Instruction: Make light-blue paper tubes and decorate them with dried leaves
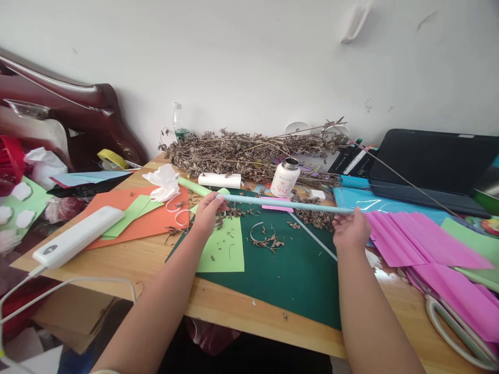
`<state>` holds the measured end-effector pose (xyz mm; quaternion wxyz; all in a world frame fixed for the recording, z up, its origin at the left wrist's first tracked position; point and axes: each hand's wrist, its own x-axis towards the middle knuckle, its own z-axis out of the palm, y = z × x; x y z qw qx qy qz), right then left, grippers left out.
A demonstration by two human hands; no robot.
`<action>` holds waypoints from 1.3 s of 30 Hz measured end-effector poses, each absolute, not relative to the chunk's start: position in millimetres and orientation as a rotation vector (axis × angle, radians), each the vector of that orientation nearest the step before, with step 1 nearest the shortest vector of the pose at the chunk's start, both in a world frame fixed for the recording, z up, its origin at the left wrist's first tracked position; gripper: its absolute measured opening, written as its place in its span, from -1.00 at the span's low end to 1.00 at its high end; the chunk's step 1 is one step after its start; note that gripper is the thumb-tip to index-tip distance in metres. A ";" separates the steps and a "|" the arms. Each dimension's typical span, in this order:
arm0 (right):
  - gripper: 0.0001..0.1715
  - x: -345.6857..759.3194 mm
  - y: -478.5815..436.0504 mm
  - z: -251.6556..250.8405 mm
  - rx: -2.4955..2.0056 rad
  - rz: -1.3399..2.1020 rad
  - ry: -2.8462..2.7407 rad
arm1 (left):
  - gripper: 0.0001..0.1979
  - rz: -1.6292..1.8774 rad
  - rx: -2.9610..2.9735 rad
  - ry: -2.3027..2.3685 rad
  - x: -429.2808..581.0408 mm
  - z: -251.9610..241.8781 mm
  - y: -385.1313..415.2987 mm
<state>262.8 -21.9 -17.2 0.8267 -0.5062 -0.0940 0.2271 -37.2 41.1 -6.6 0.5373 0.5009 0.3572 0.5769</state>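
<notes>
A long, thin light-blue tube, apparently rolled paper (249, 199), stretches level between my two hands above the table. My left hand (208, 214) is closed around its left end. At the other end, my right hand (352, 229) pinches the tube with thumb and fingers. Below lies a dark green cutting mat (288, 283), scattered with dry leaf crumbs. On the mat's left part rests a light-green paper sheet (224, 246). A narrow pale-blue strip (314, 236) crosses the mat, and a small pink piece (276, 208) shows just behind the tube.
Dried leafy stems (241, 150) lie along the wall. A white open bottle (286, 179) stands before them. Orange paper (136, 221) and a white power-bank-like device (78, 236) lie left. Pink paper (421, 239), scissors (448, 332) and a dark tablet (436, 166) are right.
</notes>
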 end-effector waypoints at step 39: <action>-0.76 261.0 -31.3 -15.8 -1.070 1.091 -0.581 | -0.79 1.613 0.900 1.025 -49.3 -2.1 54.0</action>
